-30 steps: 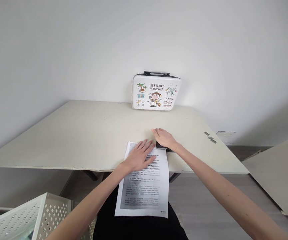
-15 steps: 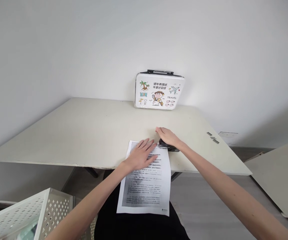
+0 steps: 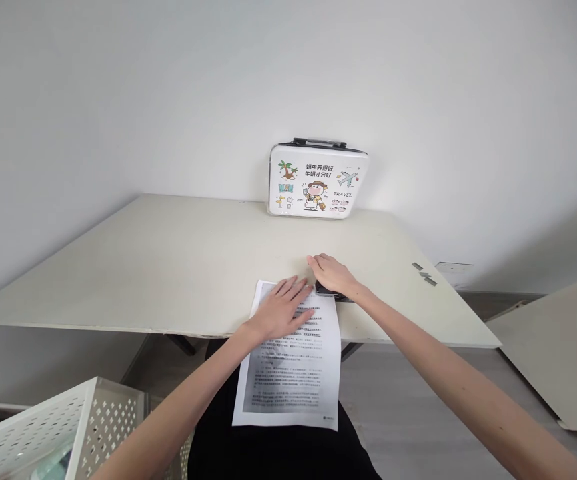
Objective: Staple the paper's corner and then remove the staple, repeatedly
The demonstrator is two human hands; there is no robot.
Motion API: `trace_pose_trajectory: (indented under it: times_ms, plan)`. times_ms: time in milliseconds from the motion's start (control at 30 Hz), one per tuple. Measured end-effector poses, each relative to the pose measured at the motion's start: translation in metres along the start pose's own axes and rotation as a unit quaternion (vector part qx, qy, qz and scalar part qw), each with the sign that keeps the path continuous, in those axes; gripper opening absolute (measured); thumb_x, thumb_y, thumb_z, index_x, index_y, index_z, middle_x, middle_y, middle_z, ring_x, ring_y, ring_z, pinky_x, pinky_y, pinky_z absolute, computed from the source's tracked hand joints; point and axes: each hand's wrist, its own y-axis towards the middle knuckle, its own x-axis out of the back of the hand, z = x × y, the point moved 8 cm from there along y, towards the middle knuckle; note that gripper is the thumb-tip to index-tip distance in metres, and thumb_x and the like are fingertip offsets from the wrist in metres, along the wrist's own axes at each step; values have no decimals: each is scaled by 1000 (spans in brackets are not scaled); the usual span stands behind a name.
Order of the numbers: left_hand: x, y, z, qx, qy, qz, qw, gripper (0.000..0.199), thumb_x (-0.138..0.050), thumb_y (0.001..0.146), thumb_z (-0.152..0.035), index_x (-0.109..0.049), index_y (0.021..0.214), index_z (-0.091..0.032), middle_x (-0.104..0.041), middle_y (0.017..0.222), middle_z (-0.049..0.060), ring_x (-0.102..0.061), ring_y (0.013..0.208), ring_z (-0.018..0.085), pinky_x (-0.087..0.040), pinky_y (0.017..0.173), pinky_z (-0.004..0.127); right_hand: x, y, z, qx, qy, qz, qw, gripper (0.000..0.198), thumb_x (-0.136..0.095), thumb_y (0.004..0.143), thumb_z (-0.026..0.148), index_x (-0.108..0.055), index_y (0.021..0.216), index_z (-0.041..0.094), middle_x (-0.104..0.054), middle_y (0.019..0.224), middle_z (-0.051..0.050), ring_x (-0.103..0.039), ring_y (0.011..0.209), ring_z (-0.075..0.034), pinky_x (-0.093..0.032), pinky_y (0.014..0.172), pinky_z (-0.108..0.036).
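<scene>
A printed sheet of paper [image 3: 288, 383] lies partly on the table, its lower part reaching past the front edge over my lap. My left hand [image 3: 279, 313] rests flat on its upper part with fingers spread. At the sheet's top right corner is a black stapler [image 3: 325, 290], its front end over the paper. My right hand [image 3: 333, 273] is closed over the stapler from above and hides much of it. Whether other sheets lie under the top one I cannot tell.
The pale table [image 3: 168, 260] stands against the wall. A white case with cartoon prints [image 3: 313, 183] leans at the back. Several staple strips [image 3: 424, 274] lie near the right edge. A white perforated basket [image 3: 111, 420] stands at lower left.
My right hand has pressed down slightly on the stapler, which looks more closed on the paper's corner. My left hand and the sheet stay put.
</scene>
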Motion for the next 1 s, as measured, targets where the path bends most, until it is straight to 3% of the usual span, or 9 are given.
trace_pose_trajectory:
  times_ms: [700,1000]
  plan:
    - [-3,1,1,1,35,25,999,69,-23,107,-63,-36,160,-21,-36,167,8,-19,159,28,-15,129,48,-3,0,-1,10,2,15,1000,58,-15,110,51,-65,117,21,-66,132,-13,-57,129,-28,-42,102,-38]
    - [-8,1,3,-15,33,20,999,69,-24,107,-64,-25,165,-27,-28,171,5,-17,160,27,-13,129,48,-3,0,-1,12,-7,14,1000,58,-16,110,52,-66,114,21,-66,129,-13,-57,128,-28,-42,102,-39]
